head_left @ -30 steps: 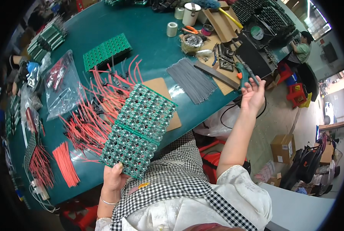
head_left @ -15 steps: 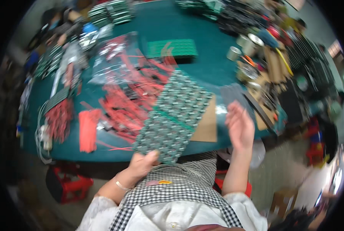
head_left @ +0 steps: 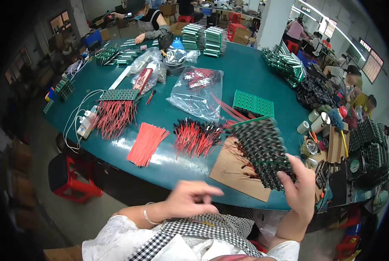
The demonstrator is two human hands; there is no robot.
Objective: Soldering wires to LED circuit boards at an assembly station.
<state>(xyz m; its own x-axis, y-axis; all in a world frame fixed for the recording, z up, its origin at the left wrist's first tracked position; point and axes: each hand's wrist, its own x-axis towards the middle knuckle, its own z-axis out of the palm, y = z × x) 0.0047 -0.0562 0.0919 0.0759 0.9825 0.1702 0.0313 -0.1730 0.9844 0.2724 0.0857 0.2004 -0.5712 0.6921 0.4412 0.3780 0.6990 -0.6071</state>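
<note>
My right hand [head_left: 299, 188] grips the lower right corner of a dark circuit board panel [head_left: 264, 150], thumb on top. The panel is tilted over a brown cardboard sheet [head_left: 238, 178], and red and black wires stick out along its left side. In front of my apron, my left hand [head_left: 193, 198] is empty, its index finger stretched out and the others loosely curled. Beyond the cardboard lie a bundle of red wires with black ends [head_left: 198, 138] and a neat stack of plain red wires [head_left: 147, 145]. A green board panel [head_left: 253, 105] lies just past the held one.
A clear plastic bag [head_left: 196, 93] lies mid-table. At the left are a wired board panel [head_left: 116, 111] and a white power strip [head_left: 86, 124]. Rolls [head_left: 319, 122], tools and a cardboard box [head_left: 336, 141] crowd the right. Board stacks [head_left: 215, 41] stand at the far edge, near another person [head_left: 153, 26].
The panel has passed from my left hand to my right and moved rightward, now showing a darker face. My left hand has let go. The view has tilted up, showing more of the room.
</note>
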